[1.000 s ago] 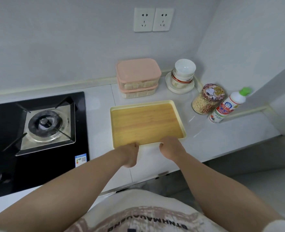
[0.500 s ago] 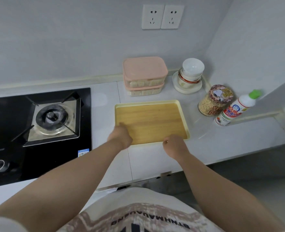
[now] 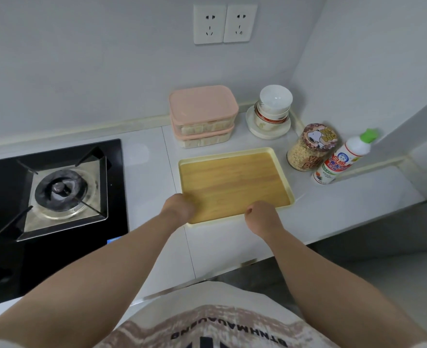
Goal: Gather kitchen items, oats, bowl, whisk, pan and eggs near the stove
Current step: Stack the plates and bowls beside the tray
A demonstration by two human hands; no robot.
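— Where are the oats?
— The oats jar [image 3: 310, 149] stands upright at the far right of the counter [image 3: 345, 202], well apart from the stove [image 3: 61, 192]. A bottle [image 3: 343, 159] with a green cap leans just beside it.
— And the bowl?
— A white bowl [image 3: 275, 100] sits on top of a small stack on a plate [image 3: 255, 126], behind the jar, close to the back wall. Left of the plate are two pink boxes [image 3: 203, 114], one on the other.
— What do the hands do?
— Both are at the near side of a tray [image 3: 232, 177] with a wooden bottom, which lies flat between the stove and the jar. The left hand [image 3: 179, 208] is over the near left corner. The right hand [image 3: 261, 214] is at the near rim, fingers curled.
— Do they grip the tray?
— I cannot tell. The backs of the hands cover the fingers, so a hold on the rim does not show.
— Anything else?
— Two sockets [image 3: 225, 23] on the wall above the boxes.
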